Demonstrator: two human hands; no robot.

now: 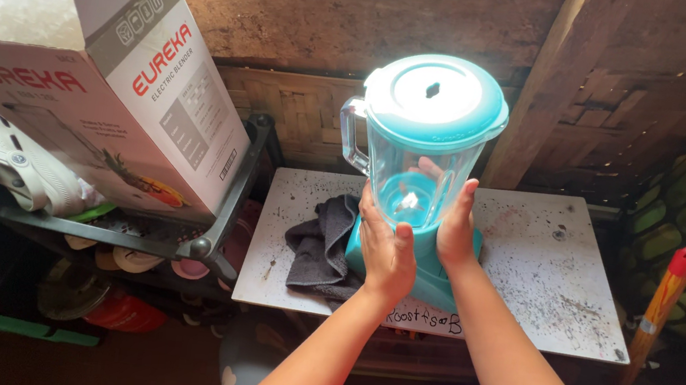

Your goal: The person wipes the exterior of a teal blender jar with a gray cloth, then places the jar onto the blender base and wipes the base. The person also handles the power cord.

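A blender with a clear jar (419, 154), a teal lid (435, 97) and a teal base (434, 277) stands on a small white speckled table (553, 273). My left hand (385, 247) presses against the left side of the jar's bottom and the base. My right hand (457, 225) clasps the right side at the same height. Both hands grip the blender between them. The jar's handle (352, 136) points left. A dark grey cloth (321, 247) lies crumpled on the table, touching the base's left side.
A large white cardboard box (109, 91) rests tilted on a black rack (219, 229) at the left, with a white clog (4, 152) beside it. Bowls sit under the rack. A red-capped orange stick (662, 305) leans at the right. Woven wooden wall behind.
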